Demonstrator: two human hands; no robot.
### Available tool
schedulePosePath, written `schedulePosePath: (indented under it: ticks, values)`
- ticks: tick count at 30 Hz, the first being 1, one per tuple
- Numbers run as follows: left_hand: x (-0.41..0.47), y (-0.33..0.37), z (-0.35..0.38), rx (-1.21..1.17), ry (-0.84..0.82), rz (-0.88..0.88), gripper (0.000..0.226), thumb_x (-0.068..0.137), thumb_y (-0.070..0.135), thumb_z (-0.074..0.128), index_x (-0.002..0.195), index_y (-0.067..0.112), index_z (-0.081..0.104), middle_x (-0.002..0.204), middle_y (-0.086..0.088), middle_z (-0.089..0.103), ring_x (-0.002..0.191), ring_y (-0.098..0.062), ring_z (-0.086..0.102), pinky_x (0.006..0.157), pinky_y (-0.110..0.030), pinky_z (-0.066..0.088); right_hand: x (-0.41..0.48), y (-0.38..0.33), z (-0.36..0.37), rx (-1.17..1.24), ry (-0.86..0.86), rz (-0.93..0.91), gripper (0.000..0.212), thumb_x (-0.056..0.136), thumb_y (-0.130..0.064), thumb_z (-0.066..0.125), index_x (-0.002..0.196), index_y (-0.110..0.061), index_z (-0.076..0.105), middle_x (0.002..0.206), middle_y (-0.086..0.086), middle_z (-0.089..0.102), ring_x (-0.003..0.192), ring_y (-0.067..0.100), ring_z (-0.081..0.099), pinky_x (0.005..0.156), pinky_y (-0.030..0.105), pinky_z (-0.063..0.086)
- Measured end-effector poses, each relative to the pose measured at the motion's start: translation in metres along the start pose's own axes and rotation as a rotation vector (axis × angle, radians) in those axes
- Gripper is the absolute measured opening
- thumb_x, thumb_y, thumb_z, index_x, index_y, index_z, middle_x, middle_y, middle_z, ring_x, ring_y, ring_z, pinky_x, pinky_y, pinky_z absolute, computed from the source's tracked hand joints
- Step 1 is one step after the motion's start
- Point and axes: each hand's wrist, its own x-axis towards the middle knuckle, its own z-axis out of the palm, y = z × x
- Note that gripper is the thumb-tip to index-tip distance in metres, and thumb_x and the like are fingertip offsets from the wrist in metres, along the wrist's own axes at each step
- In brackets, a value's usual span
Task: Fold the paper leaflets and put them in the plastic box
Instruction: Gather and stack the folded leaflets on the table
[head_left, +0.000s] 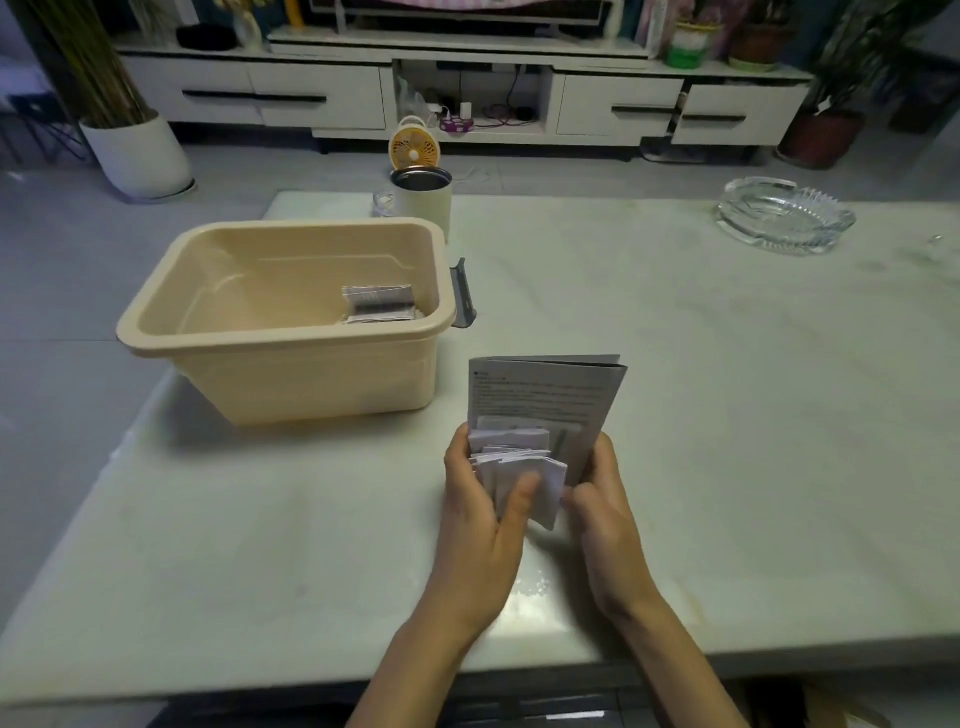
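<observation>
The left hand curls round the folded lower part of a leaflet, its thumb pressed on the front pleats, while the right hand pinches the paper's right edge with its fingers hidden behind. The unfolded upper part stands above both hands, over the table. Beyond, to the left, stands the plastic box, with folded leaflets lying at its right end.
</observation>
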Motion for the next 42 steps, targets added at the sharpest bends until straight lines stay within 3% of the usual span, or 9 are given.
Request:
schedulePosePath:
  ticks: [4,10,14,19,24,28,35,39,42]
  values:
    - [0.003,-0.006,0.006,0.103,0.008,-0.014,0.052,0.082,0.055,0.049,0.121,0.047,0.014,0.133,0.002,0.044,0.121,-0.011,0.048,0.101,-0.032,0.043,-0.007,0.001,0.008,0.124,0.071,-0.052,0.049,0.096,-0.037,0.030,0.132,-0.006,0.042,0.122,0.005,0.060,0.112,0.011,0.057,0.089,0.017,0.045]
    - [0.001,0.005,0.003,0.160,0.046,-0.092,0.034,0.086,0.038,0.054,0.104,0.038,0.026,0.115,0.004,0.057,0.100,-0.005,0.059,0.081,-0.020,0.049,-0.003,-0.002,0.015,-0.190,0.081,0.013,0.028,0.092,-0.041,0.040,0.118,-0.030,0.039,0.115,-0.019,0.053,0.103,-0.010,0.055,0.080,0.007,0.043]
    - [-0.017,0.020,0.003,-0.179,0.196,-0.346,0.022,0.083,0.015,0.067,0.098,0.020,0.051,0.093,0.004,0.069,0.078,0.003,0.066,0.063,-0.013,0.050,-0.003,-0.014,0.006,-0.558,0.030,0.022,0.015,0.095,-0.037,0.045,0.108,-0.043,0.038,0.102,-0.029,0.054,0.091,-0.004,0.057,0.072,0.007,0.043]
    - [-0.047,0.019,0.020,-0.635,0.365,-0.665,0.026,0.083,0.001,0.064,0.102,0.019,0.066,0.092,-0.004,0.074,0.087,-0.027,0.070,0.082,-0.047,0.053,0.003,-0.014,0.019,-0.980,-0.075,0.057,0.025,0.099,-0.033,0.034,0.088,-0.021,0.053,0.084,-0.006,0.060,0.076,0.010,0.053,0.061,0.018,0.037]
    - [-0.040,0.017,0.010,-0.516,0.502,-0.549,0.020,0.083,0.008,0.067,0.095,0.023,0.065,0.093,0.004,0.074,0.091,-0.018,0.069,0.084,-0.043,0.054,0.006,-0.018,0.033,-1.040,0.067,-0.214,0.015,0.096,-0.023,0.046,0.097,-0.019,0.061,0.096,-0.003,0.053,0.087,0.009,0.042,0.076,0.022,0.036]
    - [-0.040,0.021,-0.003,-0.369,0.515,-0.474,0.018,0.084,0.009,0.066,0.086,0.027,0.065,0.080,0.017,0.073,0.076,0.002,0.067,0.063,-0.016,0.052,0.001,-0.016,0.047,-0.984,-0.036,0.002,0.021,0.096,-0.045,0.035,0.092,-0.025,0.042,0.093,-0.008,0.048,0.081,0.007,0.048,0.066,0.019,0.038]
    - [-0.047,0.019,-0.013,-0.450,0.626,-0.645,0.017,0.089,0.007,0.059,0.099,0.020,0.065,0.100,-0.004,0.072,0.094,-0.026,0.067,0.085,-0.048,0.053,0.004,-0.005,0.072,-1.205,-0.119,-0.014,0.044,0.098,-0.051,0.021,0.078,-0.021,0.047,0.081,-0.003,0.058,0.069,0.013,0.048,0.058,0.027,0.030]
    - [-0.047,0.032,-0.030,-0.540,0.408,-0.765,0.016,0.098,0.026,0.044,0.104,0.029,0.058,0.101,-0.001,0.071,0.094,-0.022,0.068,0.079,-0.045,0.056,0.016,0.002,0.076,-1.333,-0.174,-0.054,0.050,0.101,-0.042,0.016,0.087,-0.019,0.059,0.091,0.002,0.067,0.083,0.024,0.059,0.062,0.031,0.032]
    - [-0.055,0.041,-0.071,0.150,0.028,-0.789,0.032,0.093,0.049,0.042,0.091,0.022,0.059,0.085,0.000,0.071,0.075,-0.016,0.068,0.070,-0.032,0.056,0.017,0.011,0.077,-1.399,-0.169,-0.154,0.046,0.102,-0.036,0.021,0.082,-0.018,0.058,0.080,0.002,0.065,0.076,0.025,0.061,0.057,0.031,0.032]
